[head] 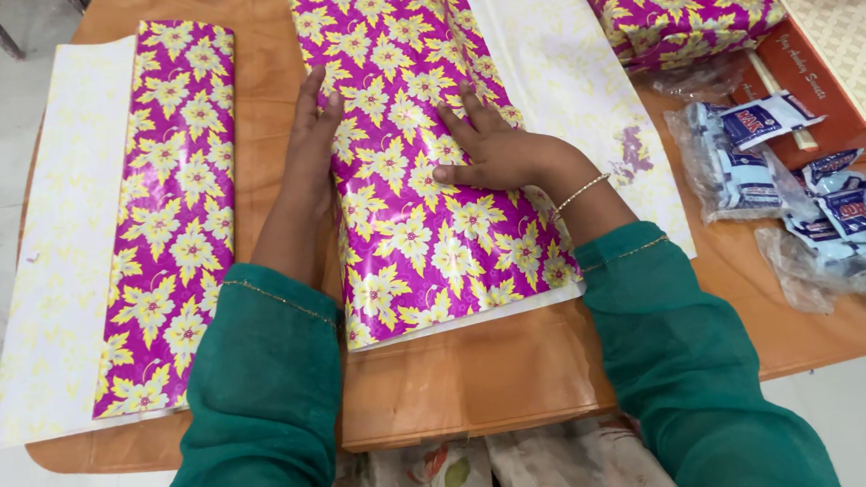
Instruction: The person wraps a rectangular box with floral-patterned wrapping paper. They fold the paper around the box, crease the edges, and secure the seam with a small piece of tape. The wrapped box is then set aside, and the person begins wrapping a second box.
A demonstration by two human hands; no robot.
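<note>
Bare table (266, 133) strip between left folded sheet (166, 220) and centre wrapped parcel (419, 174): partly taken by left hand (309, 156), edge-on against parcel side. Right hand (492, 150) flat on parcel top. Open table at near edge, below parcel. Right side crowded: white paper flap (573, 74), clear bags of small packets (779, 172), orange boxes (842, 58), second wrapped parcel (679, 3) at far right. Narrow bare gap between flap and bags. Left sheet overhangs table edge.
</note>
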